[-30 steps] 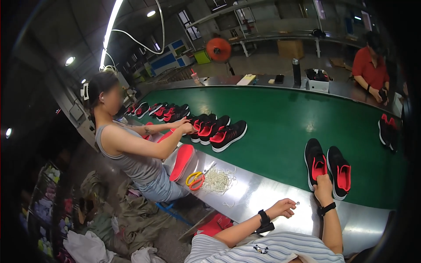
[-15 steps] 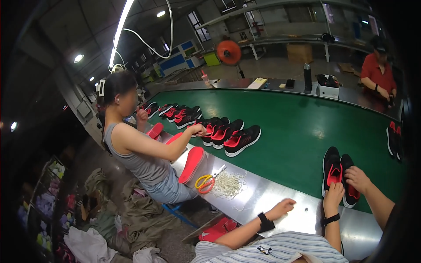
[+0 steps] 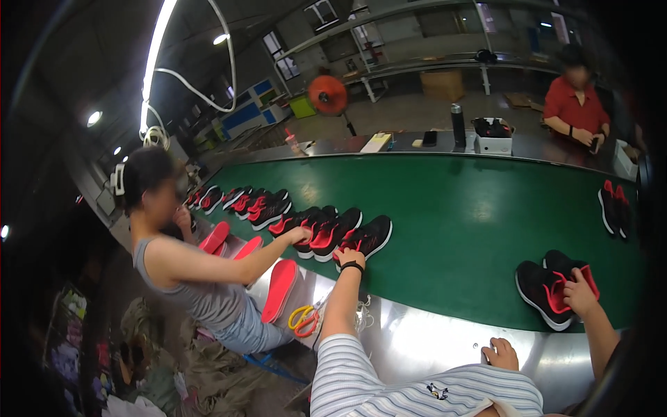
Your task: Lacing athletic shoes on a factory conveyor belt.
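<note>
My left hand (image 3: 349,258) reaches to the near end of a row of black-and-red sneakers. Its fingers grip the opening of the nearest sneaker (image 3: 375,237), which stands on the green belt (image 3: 445,229). Down by the metal edge (image 3: 417,331), my right hand (image 3: 501,354) rests with bent fingers a little apart and nothing visible between them. Beyond it to the right stands a sneaker pair (image 3: 540,293), and another person's hand (image 3: 581,292) is at the opening of one. A seated person in a grey top has a hand (image 3: 300,235) at the sneakers to the left.
Yellow-and-orange scissors (image 3: 303,320) and pale laces (image 3: 364,314) lie on the metal ledge left of my arm. Red-soled pieces (image 3: 280,290) lie beside the seated person. Another sneaker pair (image 3: 614,210) stands far right. A bottle (image 3: 458,125) and white box (image 3: 494,144) stand across the belt.
My left hand has gone from above the ledge to the nearest sneaker on the left. My right hand has left the pair on the right, which is now turned. The view has shifted.
</note>
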`<action>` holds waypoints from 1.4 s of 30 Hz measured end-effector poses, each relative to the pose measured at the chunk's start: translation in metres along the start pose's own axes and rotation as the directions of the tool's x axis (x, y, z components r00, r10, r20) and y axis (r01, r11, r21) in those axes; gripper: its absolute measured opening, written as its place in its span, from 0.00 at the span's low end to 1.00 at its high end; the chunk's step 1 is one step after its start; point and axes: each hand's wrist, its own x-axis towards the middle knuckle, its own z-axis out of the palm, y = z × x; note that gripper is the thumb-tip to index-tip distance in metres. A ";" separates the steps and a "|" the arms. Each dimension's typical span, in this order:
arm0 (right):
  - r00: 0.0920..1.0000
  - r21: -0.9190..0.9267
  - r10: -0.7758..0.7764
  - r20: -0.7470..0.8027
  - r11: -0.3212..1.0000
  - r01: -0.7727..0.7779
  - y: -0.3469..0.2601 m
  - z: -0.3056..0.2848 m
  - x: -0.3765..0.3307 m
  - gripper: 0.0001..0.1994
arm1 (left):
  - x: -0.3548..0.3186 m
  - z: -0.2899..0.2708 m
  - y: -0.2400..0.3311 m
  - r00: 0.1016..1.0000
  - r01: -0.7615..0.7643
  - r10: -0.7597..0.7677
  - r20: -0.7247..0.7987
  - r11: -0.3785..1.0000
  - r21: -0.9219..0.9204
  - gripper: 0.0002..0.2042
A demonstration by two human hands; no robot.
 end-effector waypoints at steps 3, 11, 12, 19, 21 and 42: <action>0.996 0.036 -0.084 -0.040 0.996 0.085 0.010 -0.024 0.013 0.20 | 0.002 -0.014 0.027 0.953 -0.301 0.287 -0.097 0.928 -0.220 0.13; 0.968 0.238 -0.104 -0.228 0.958 0.159 0.002 -0.095 0.152 0.17 | -0.149 -0.073 0.197 0.618 -0.555 0.636 -0.461 -0.062 -0.830 0.17; 0.959 0.197 -0.095 -0.266 0.969 0.150 0.002 -0.094 0.172 0.19 | -0.168 -0.088 0.208 0.477 -0.687 0.654 -0.588 -0.140 -0.713 0.16; 0.962 -0.278 -0.201 -0.183 0.949 0.146 0.040 -0.068 0.201 0.21 | -0.181 -0.122 0.176 0.400 -0.766 0.722 -0.565 -0.075 -0.638 0.06; 0.957 -0.216 -0.188 -0.222 0.966 0.140 0.030 -0.069 0.206 0.17 | -0.155 -0.126 0.173 0.645 -0.592 0.623 -0.442 0.042 -0.805 0.05; 0.990 -0.239 -0.141 0.003 0.961 0.138 0.041 -0.056 0.195 0.04 | -0.069 -0.133 0.245 0.724 -0.689 0.561 -0.401 0.614 -0.385 0.11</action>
